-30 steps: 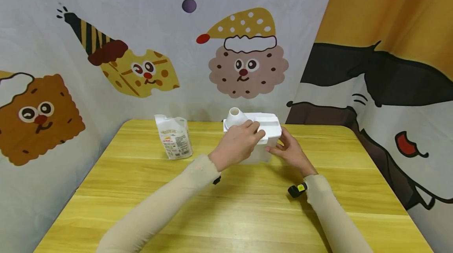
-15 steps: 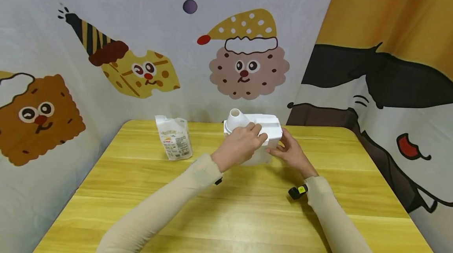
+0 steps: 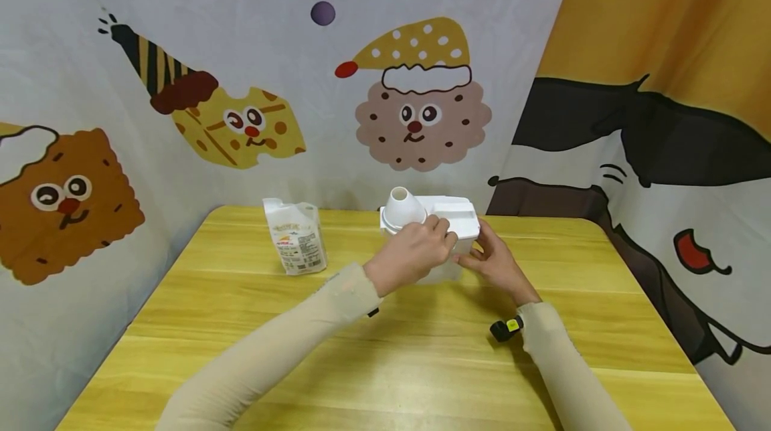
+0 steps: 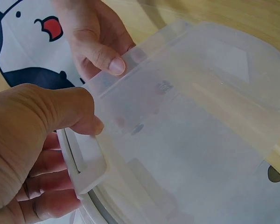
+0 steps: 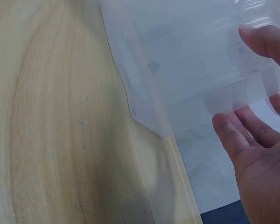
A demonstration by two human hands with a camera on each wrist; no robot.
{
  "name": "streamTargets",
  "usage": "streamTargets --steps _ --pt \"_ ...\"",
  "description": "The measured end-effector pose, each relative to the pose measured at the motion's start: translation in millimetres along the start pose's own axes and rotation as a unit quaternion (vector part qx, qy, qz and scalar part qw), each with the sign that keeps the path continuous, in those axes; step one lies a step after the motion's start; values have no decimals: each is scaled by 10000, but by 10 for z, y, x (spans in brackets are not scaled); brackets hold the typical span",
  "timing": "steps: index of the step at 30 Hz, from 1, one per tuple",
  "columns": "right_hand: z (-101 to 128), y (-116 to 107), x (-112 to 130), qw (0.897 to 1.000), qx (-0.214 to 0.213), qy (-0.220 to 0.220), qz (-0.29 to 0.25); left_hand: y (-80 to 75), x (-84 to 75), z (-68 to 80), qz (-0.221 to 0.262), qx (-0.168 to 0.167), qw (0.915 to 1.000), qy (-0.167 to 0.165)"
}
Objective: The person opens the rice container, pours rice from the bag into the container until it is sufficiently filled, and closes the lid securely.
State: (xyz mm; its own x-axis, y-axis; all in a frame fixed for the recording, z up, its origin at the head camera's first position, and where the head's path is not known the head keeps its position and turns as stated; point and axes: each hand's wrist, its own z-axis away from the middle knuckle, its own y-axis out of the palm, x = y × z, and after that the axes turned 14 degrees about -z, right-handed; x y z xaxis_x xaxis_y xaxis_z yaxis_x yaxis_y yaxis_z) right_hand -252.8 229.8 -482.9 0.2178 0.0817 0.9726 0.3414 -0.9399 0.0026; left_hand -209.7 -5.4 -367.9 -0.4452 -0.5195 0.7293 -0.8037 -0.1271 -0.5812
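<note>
Head view: a white pouch (image 3: 295,240) stands left of the container (image 4: 191,116); its printing is too small for reading. A white cone (image 3: 402,209) rises at the container's left end. In front, the left hand (image 3: 412,251) pinches the near edge of the lid (image 3: 462,218), which extends behind its fingers, long axis seemingly left to right. The right hand (image 3: 498,262), equally near, grips the container's right end.
</note>
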Motion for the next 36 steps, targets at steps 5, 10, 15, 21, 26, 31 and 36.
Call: streamTargets --steps 5,10,15,21,26,31,36 --pt "5 8 6 10000 -36 33 86 8 -26 -3 -137 -75 9999 57" --pt "11 19 26 9998 -91 114 154 30 -49 -9 -373 -152 9991 143" --pt "10 16 32 9994 -133 195 254 41 -64 -5 -476 -255 9984 158" --pt "8 7 19 9994 -137 165 277 52 -76 1 -435 -376 9982 141" --pt "13 1 10 9997 -107 18 230 54 -96 -1 -393 -445 9982 110" --pt "12 -5 -7 9997 -92 -2 220 57 -115 5 -550 -529 9971 34" --pt "5 2 -5 9998 -109 38 168 40 -123 2 -692 -518 9963 12"
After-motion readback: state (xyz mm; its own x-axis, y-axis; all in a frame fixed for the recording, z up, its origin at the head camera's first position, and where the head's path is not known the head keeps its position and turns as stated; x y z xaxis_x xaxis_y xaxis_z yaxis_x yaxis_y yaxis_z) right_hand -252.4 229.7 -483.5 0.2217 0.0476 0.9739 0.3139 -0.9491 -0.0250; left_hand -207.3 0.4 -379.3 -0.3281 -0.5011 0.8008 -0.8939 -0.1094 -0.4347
